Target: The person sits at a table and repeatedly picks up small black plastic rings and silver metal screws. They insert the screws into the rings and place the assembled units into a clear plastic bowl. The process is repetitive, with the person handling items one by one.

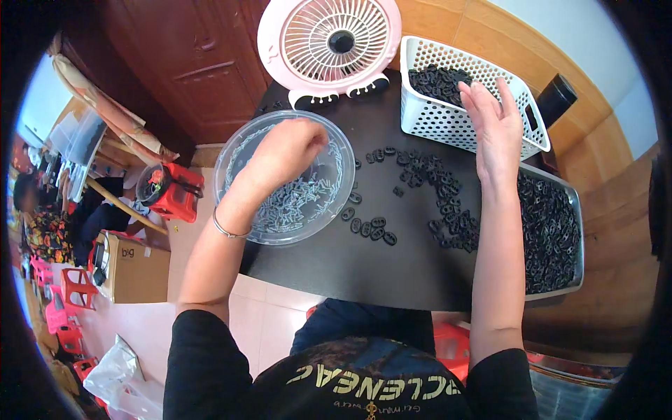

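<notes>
My left hand [288, 152], with a metal bangle on its wrist, is above a round clear plastic bowl [234, 150]. Its fingers are curled together; whatever they may hold is hidden. Many small grey pin-like pieces [290, 208] lie in the bowl. My right hand [498, 129] is raised at the near side of a white perforated basket [437, 119], its fingers apart and nothing visible in them. Black small parts [437, 82] fill part of the basket. Between bowl and right forearm, loose black oval parts with holes [448, 196] lie scattered on the dark table [336, 269].
A metal tray [579, 238] heaped with black parts stands at the right. Behind the bowl is a pink fan [341, 42]. A black cylinder [556, 100] stands beyond the basket. On the floor at left are a cardboard box [136, 269] and red stools [77, 288]; a person sits farther off.
</notes>
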A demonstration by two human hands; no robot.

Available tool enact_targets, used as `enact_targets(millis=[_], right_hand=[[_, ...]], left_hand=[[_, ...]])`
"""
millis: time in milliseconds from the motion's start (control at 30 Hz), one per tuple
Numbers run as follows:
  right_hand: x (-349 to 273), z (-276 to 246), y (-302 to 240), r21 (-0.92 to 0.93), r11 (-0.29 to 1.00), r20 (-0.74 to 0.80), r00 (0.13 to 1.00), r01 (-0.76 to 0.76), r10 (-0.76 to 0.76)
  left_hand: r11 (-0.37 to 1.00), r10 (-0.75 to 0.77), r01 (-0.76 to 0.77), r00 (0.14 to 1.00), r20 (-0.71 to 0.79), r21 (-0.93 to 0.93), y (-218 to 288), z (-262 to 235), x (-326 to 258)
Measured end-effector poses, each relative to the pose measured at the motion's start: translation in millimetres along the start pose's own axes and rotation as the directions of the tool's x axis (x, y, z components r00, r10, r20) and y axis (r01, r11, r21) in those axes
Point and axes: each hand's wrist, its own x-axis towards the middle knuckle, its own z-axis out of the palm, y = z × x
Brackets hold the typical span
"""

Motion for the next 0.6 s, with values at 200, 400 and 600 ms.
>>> enact_targets(millis=[200, 400, 600], right_hand=[[-32, -12, 1, -0.236, 0.971, 0.099, 0.995, 0.022, 0.002], [-63, -39, 21, -0.257, 0.966, 0.198, 0.976, -0.040, 0.093], [-75, -53, 33, -0.271, 0.956, 0.163, 0.974, -0.110, 0.158]], left_hand=[[0.999, 0.014, -0.019, 0.992, 0.122, 0.038, -14, 14, -15], [0.991, -0.023, 0.004, 0.990, 0.141, 0.137, -4, 3, -18], [0.991, 0.098, -0.066, 0.952, 0.290, -0.119, -7, -6, -25]])
